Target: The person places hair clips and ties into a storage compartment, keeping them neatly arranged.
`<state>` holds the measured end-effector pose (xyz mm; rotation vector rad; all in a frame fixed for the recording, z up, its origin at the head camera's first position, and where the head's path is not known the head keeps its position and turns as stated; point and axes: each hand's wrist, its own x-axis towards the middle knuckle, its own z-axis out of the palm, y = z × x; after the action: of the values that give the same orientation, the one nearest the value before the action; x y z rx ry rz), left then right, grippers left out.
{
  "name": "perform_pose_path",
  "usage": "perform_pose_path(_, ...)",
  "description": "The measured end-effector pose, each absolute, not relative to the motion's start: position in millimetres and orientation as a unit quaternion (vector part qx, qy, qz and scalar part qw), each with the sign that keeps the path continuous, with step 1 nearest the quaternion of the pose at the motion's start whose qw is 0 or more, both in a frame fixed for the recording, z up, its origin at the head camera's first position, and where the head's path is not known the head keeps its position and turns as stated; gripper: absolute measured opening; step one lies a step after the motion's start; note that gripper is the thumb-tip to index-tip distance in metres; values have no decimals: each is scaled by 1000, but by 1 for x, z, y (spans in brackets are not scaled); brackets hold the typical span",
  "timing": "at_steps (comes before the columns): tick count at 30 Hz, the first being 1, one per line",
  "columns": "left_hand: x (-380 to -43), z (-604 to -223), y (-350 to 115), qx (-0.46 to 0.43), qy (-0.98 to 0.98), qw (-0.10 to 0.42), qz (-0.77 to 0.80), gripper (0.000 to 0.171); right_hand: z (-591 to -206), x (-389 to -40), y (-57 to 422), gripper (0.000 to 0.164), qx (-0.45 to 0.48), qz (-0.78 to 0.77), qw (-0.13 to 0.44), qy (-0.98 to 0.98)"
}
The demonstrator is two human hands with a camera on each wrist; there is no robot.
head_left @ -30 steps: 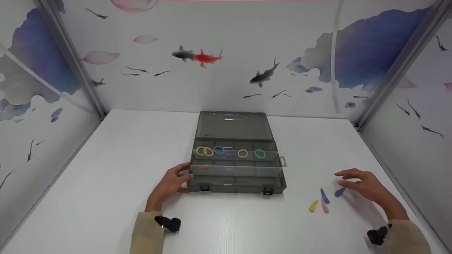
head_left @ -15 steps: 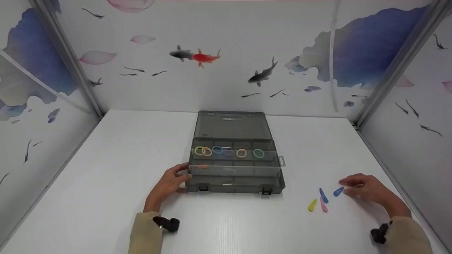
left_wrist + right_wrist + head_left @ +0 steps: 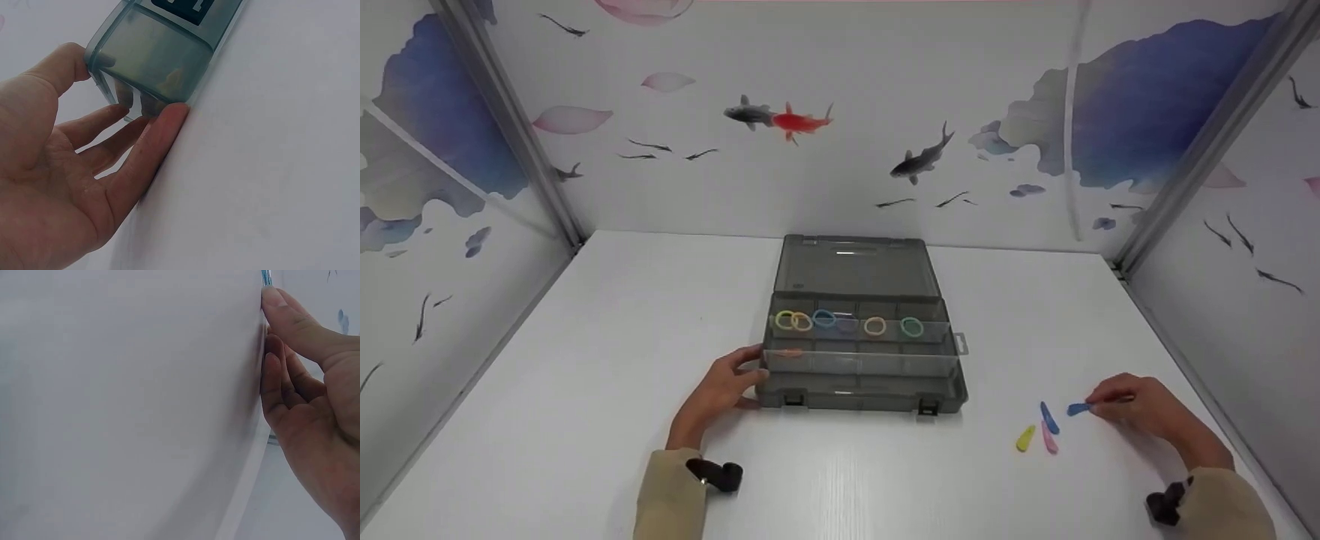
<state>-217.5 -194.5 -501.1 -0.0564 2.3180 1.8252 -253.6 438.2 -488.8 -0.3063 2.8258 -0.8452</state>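
Note:
Right of the box, my right hand (image 3: 1140,406) pinches a blue hair clip (image 3: 1078,409) between thumb and fingertips, low over the table. In the right wrist view a sliver of that clip (image 3: 267,277) shows past the thumb tip. Beside it lie a second blue clip (image 3: 1049,418), a pink clip (image 3: 1049,439) and a yellow clip (image 3: 1025,438). My left hand (image 3: 727,384) grips the front left corner of a grey see-through organizer box (image 3: 859,402), its lid raised. The left wrist view shows thumb and fingers around the box's end wall (image 3: 163,50).
Several coloured hair ties, one of them green (image 3: 902,328), lie in the box's back row. An orange clip (image 3: 790,353) sits in a left compartment. The lid (image 3: 855,270) leans back near the printed rear wall (image 3: 825,202). Side panels bound the white table (image 3: 840,480).
My right hand has come down to the farthest-right blue clip and now pinches it; the clip has turned slightly. The left hand stays at the box corner.

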Motion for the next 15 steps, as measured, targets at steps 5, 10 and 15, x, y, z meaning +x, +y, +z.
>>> perform_pose_path(5,-218,-500,-195,-24,779,94,620,57,-491,-253,438,13,-108,-281,81,950)
perform_pose_path(10,-219,-501,-194,-17,775,92,625,57,-492,-253,442,22,-98,-277,88,952)
perform_pose_path(15,-220,-501,-195,-15,775,95,625,57,-492,-254,444,25,-94,-284,104,949)
